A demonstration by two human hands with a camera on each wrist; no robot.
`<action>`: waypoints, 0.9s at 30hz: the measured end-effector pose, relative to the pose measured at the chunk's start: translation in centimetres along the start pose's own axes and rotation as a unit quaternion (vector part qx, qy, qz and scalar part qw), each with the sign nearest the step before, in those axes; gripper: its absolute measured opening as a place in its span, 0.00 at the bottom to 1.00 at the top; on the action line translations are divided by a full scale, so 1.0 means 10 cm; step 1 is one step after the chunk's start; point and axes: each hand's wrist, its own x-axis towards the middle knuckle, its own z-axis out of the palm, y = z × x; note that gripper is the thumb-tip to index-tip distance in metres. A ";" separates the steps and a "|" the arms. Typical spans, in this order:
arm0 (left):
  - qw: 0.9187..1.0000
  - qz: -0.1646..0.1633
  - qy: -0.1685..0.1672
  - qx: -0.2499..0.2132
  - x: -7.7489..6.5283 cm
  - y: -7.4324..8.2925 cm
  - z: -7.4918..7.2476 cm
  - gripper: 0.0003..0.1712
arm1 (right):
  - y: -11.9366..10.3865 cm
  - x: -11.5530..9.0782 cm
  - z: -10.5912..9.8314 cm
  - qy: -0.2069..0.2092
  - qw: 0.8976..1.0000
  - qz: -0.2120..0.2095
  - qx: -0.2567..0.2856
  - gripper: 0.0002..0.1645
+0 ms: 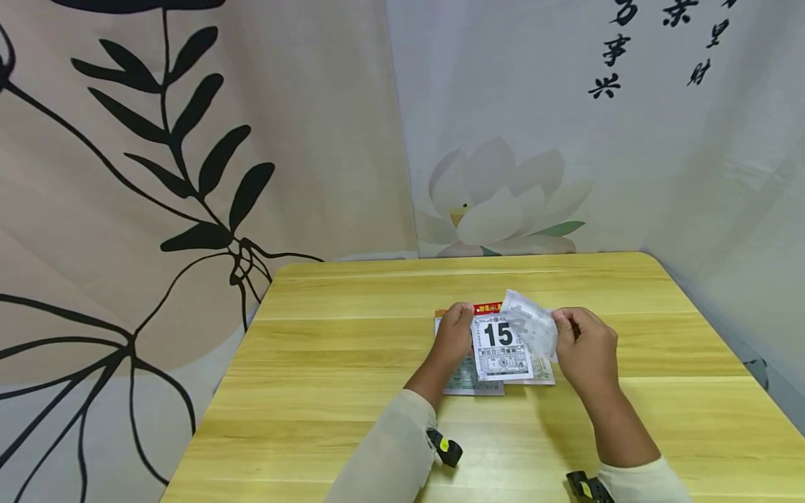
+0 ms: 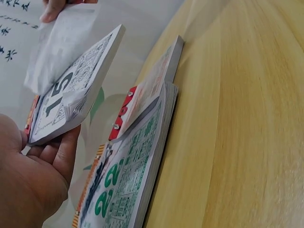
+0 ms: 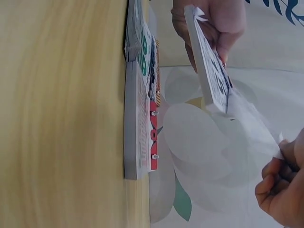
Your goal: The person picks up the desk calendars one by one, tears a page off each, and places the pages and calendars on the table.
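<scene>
My left hand (image 1: pixel 454 335) grips a small tear-off calendar (image 1: pixel 502 353) by its red-topped left side, thumb over the front and fingers beneath. A large black 15 shows on its page. In the left wrist view the pad is raised above the table, and a page corner curls up. My right hand (image 1: pixel 586 346) pinches a thin, crumpled white sheet (image 1: pixel 530 323) between thumb and fingers. That sheet slants across the calendar's upper right, overlapping it in the head view. The right wrist view shows the sheet (image 3: pixel 254 126) stretched between the pad and my right fingertips.
Two more calendar pads lie side by side on the wooden table (image 1: pixel 302 391) under my hands. One pad (image 2: pixel 126 180) has green 22 print; the other (image 2: pixel 152 85) has a red top strip with metal studs. Printed curtains (image 1: pixel 327 140) stand behind the table.
</scene>
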 end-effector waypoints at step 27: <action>0.999 -0.022 0.023 0.015 0.00 -0.06 -0.09 0.22 | 0.40 0.18 -0.28 0.085 0.973 0.215 0.003 0.21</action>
